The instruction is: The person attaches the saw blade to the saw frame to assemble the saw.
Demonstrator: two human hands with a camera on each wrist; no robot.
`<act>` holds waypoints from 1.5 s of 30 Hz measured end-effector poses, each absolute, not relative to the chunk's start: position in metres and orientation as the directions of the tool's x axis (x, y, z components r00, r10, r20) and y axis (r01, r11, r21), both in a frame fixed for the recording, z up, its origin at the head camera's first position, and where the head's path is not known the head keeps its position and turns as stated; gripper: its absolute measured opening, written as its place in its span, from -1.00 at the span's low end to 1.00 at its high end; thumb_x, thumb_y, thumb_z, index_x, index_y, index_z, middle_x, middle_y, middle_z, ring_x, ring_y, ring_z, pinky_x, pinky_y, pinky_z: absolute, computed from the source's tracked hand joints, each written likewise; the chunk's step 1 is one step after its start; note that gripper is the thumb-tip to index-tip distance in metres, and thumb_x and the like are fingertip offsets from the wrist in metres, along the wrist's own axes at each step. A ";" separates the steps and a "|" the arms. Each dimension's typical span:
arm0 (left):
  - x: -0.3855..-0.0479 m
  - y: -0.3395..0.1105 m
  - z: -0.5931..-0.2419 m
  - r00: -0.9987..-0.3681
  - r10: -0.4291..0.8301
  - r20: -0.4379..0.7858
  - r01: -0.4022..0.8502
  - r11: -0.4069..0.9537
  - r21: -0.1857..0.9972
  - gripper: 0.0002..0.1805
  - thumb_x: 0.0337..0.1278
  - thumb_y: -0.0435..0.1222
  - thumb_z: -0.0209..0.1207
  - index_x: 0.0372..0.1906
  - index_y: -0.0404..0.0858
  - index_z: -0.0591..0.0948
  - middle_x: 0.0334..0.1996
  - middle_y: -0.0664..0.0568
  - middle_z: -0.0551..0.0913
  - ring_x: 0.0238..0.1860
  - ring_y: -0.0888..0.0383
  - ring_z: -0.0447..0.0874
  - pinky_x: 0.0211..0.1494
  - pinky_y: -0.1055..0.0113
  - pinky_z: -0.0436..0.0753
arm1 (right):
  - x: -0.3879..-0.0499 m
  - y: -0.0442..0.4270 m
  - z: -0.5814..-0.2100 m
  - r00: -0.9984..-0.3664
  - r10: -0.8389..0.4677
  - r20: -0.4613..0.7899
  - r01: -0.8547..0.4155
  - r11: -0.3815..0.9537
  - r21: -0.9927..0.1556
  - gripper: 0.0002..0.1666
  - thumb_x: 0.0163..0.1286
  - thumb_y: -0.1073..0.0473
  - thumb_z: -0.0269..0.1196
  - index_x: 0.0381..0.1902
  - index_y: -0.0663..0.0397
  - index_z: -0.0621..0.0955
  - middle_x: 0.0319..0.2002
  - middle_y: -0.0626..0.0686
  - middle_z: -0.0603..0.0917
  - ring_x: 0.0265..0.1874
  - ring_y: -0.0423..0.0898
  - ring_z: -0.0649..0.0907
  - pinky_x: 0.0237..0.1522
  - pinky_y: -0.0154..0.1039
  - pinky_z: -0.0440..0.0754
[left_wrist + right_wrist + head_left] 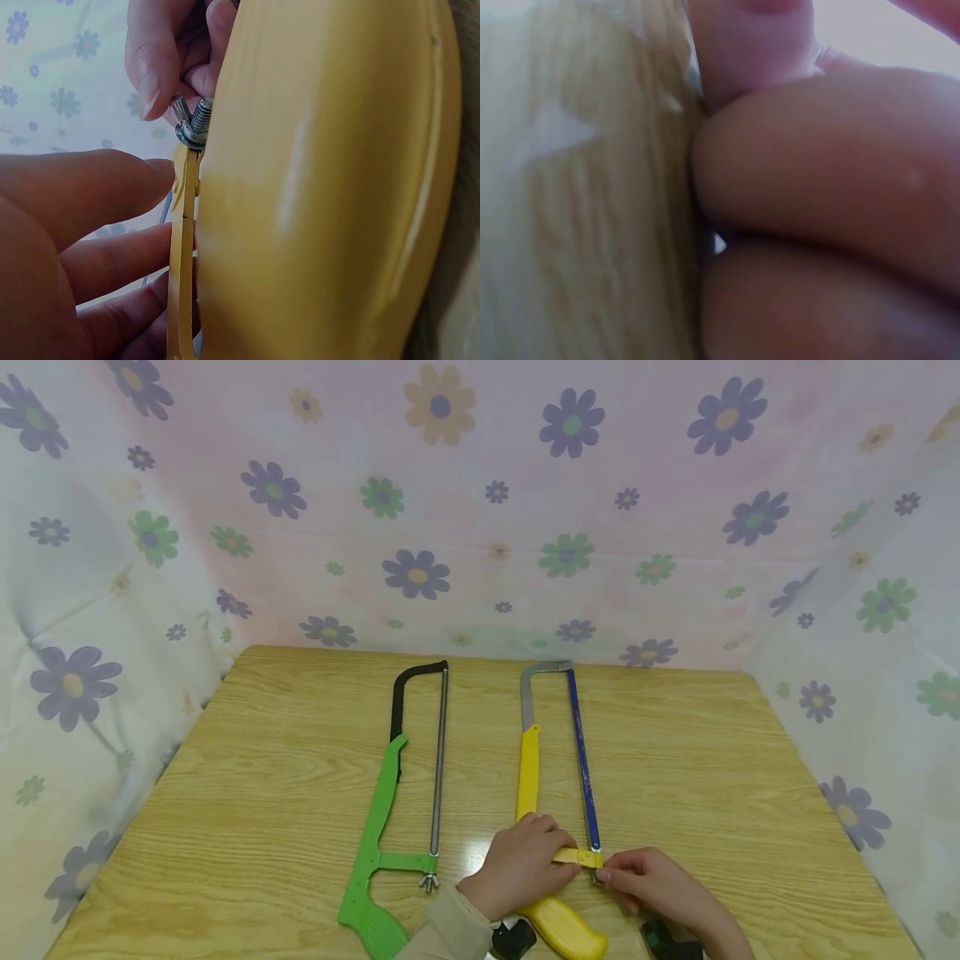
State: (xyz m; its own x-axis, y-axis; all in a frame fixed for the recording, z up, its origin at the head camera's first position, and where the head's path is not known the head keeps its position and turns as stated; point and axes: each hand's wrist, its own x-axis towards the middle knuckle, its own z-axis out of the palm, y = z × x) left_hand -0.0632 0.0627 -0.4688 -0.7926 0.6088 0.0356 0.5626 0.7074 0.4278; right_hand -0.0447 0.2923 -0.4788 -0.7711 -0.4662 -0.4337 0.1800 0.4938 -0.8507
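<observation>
A hacksaw with a yellow handle point(528, 777), grey front frame and blue blade point(583, 760) lies on the table. My left hand point(525, 864) holds its yellow crossbar near the blade's lower end, thumb on one side and fingers on the other. My right hand point(663, 889) has thumb and curled fingers at the wing nut point(193, 131) just below that crossbar. The left wrist view shows the nut's threaded bolt beside the right fingertips. In the right wrist view, blurred fingers point(817, 157) lie against the wood and hide the nut.
Left of it lies a green hacksaw point(382, 802) with a black front frame, grey blade and wing nut point(429, 882). The wooden table point(262, 793) meets flowered cloth point(480, 527) at the back and sides. Dark wrist devices point(513, 937) show near the front edge.
</observation>
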 end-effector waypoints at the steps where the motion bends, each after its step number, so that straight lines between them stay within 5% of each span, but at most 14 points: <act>1: -0.063 0.063 -0.469 -0.793 0.608 0.036 0.562 0.708 0.429 -0.74 0.08 0.11 0.04 -0.18 0.18 0.59 -0.32 0.35 0.44 -0.31 0.36 0.34 -0.45 0.49 0.36 | -0.045 0.293 -0.479 -0.770 -0.470 -0.431 0.177 0.492 -0.852 -0.64 0.33 -0.06 0.03 -0.33 0.08 0.60 -0.74 -0.09 0.41 -0.80 -0.26 0.30 -0.73 -0.34 0.32; 24: -0.063 0.063 -0.471 -0.798 0.600 0.048 0.562 0.714 0.419 -0.74 0.05 0.13 0.06 -0.21 0.18 0.59 -0.33 0.36 0.42 -0.29 0.37 0.34 -0.46 0.47 0.36 | -0.045 0.292 -0.477 -0.776 -0.481 -0.408 0.167 0.467 -0.868 -0.67 0.34 -0.01 0.04 -0.26 0.15 0.57 -0.70 -0.06 0.45 -0.78 -0.27 0.32 -0.75 -0.34 0.28; 45: -0.059 0.064 -0.467 -0.804 0.594 0.019 0.551 0.733 0.398 -0.71 0.05 0.12 0.06 -0.16 0.17 0.60 -0.32 0.32 0.39 -0.32 0.34 0.29 -0.48 0.49 0.31 | -0.046 0.293 -0.476 -0.819 -0.381 -0.428 0.281 0.384 -0.880 -0.53 0.35 -0.08 -0.02 -0.15 0.27 0.46 -0.66 -0.01 0.40 -0.87 -0.25 0.20 -0.87 -0.37 0.18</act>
State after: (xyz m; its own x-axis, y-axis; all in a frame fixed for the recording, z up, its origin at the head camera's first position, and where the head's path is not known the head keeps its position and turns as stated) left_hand -0.0593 0.0644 -0.4671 -0.8043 0.5940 0.0192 0.5512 0.7334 0.3978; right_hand -0.0456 0.2929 -0.4760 -0.8194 -0.3813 -0.4281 0.2809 0.3839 -0.8796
